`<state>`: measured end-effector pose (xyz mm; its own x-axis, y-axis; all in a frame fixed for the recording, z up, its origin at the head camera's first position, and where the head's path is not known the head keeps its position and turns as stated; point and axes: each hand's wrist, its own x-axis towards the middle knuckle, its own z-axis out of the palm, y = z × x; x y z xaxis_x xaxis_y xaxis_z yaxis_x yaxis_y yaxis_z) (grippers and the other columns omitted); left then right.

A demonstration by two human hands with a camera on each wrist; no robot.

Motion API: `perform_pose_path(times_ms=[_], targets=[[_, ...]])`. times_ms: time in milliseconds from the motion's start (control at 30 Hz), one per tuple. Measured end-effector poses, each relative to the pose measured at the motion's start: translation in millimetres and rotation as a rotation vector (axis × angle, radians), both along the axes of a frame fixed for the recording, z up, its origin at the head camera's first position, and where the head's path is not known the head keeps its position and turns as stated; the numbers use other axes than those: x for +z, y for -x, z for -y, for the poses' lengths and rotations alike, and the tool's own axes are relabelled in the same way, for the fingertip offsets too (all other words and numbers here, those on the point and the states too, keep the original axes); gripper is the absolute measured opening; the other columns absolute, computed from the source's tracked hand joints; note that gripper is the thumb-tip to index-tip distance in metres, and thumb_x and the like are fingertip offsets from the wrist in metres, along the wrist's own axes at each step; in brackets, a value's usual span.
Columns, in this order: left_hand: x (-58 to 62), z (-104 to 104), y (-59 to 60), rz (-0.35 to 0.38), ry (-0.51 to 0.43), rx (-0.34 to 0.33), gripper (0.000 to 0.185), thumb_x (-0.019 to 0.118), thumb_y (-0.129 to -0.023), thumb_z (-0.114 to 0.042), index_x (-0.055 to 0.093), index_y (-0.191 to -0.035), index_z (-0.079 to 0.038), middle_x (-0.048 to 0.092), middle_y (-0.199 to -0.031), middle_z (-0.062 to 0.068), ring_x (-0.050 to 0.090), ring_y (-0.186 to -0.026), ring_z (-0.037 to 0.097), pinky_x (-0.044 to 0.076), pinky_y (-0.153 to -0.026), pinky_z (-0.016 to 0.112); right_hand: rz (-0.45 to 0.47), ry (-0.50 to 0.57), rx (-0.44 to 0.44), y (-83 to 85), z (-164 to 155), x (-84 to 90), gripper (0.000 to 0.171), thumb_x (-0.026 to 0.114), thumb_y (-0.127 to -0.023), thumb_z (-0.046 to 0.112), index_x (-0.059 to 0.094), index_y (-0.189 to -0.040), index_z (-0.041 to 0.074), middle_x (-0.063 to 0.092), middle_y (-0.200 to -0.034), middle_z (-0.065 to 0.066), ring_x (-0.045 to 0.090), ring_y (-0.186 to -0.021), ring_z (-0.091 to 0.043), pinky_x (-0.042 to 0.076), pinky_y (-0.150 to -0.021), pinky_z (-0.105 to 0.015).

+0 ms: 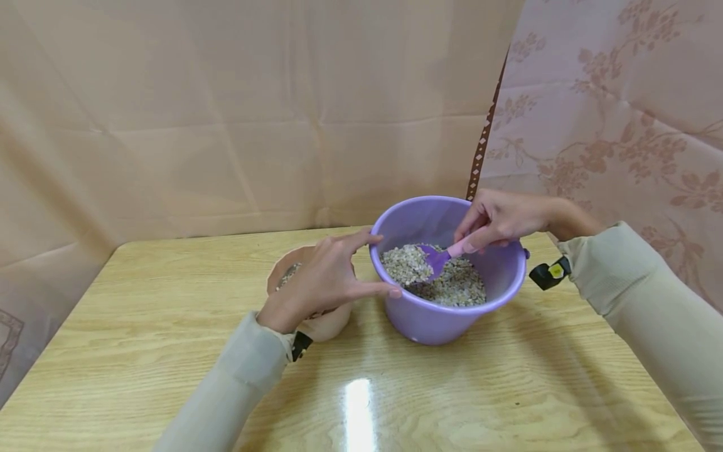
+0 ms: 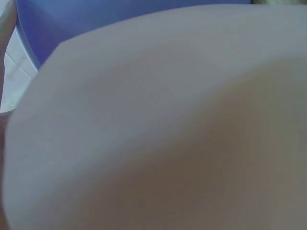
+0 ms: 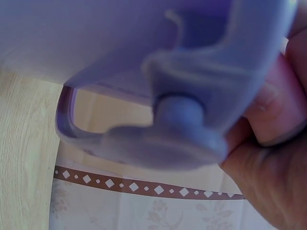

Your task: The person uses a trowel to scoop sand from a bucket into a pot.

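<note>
scoop point(image 1: 437, 257) gripped by right hand point(image 1: 497, 220) digs into grain point(image 1: 435, 279) in bucket point(image 1: 446, 317); left hand point(image 1: 322, 282), fingers point(image 1: 369, 238) spread and released, steadies its rim.

A bucket point(image 1: 452, 314) stands on the desk point(image 1: 169, 351), right of centre, with grain point(image 1: 452, 285) in it. A spoon point(image 1: 437, 258) lies in the grain, held by the right hand point(image 1: 497, 220) over the bucket's far rim. Just left of the bucket sits a bowl point(image 1: 322, 326), perhaps holding grain too, under the left hand point(image 1: 322, 279), whose fingertips touch the bucket's left rim.
</note>
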<state>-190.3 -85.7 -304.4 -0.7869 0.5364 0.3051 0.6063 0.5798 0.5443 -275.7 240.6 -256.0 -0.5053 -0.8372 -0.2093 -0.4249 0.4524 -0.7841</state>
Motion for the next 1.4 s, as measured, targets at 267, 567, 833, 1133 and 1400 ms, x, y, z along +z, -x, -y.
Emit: perform_pose_path(times_ms=[267,567,833,1133,1400], targets=[[0.3,0.6,-0.7,-0.004,0.007,0.002,0.088,0.079,-0.072,-0.065,0.057,-0.139,-0.012,0.055,-0.071,-0.01,0.018,-0.051,0.001,0.027,-0.048,0.025,-0.014,0.008,0.004,0.9,-1.5,1.1,0.013,0.069,-0.094,0.011,0.079,-0.103,0.009,0.054,-0.058,-0.018,0.04,-0.042,-0.003,0.033,-0.036,-0.019],[0.4,0.2,-0.1,0.003,0.007,0.004,0.089,0.077,-0.071,-0.068,0.058,-0.139,-0.012,0.064,-0.084,-0.011,0.023,-0.051,0.002,0.037,-0.052,0.026,-0.029,0.016,0.009,2.8,-4.2,2.9,0.015,0.068,-0.094,0.01,0.078,-0.106,0.007,0.054,-0.057,-0.017,0.039,-0.04,-0.003,0.033,-0.034,-0.02],[1.1,0.4,0.0,0.005,0.006,0.007,0.09,0.078,-0.071,-0.068,0.058,-0.138,-0.012,0.07,-0.11,-0.002,0.028,-0.053,0.002,0.043,-0.059,0.028,-0.046,0.023,0.005,2.2,-7.1,6.9,0.014,0.068,-0.094,0.01,0.078,-0.104,0.009,0.054,-0.054,-0.009,0.04,-0.04,-0.004,0.034,-0.033,-0.021],[0.6,0.2,0.1,0.005,0.013,0.015,0.09,0.078,-0.071,-0.068,0.058,-0.139,-0.013,0.065,-0.085,-0.005,0.026,-0.052,0.003,0.037,-0.053,0.026,-0.068,0.032,0.024,3.4,-10.6,5.8,0.014,0.067,-0.095,0.008,0.078,-0.104,0.008,0.052,-0.053,-0.01,0.041,-0.039,-0.006,0.035,-0.032,-0.023],[1.9,0.5,0.6,-0.001,0.02,0.014,0.091,0.076,-0.07,-0.07,0.057,-0.139,-0.014,0.067,-0.087,-0.004,0.029,-0.052,0.002,0.04,-0.055,0.026,-0.062,0.049,0.031,3.4,-13.8,6.2,0.017,0.065,-0.095,0.006,0.077,-0.108,0.01,0.052,-0.053,-0.011,0.042,-0.037,-0.012,0.037,-0.032,-0.025]])
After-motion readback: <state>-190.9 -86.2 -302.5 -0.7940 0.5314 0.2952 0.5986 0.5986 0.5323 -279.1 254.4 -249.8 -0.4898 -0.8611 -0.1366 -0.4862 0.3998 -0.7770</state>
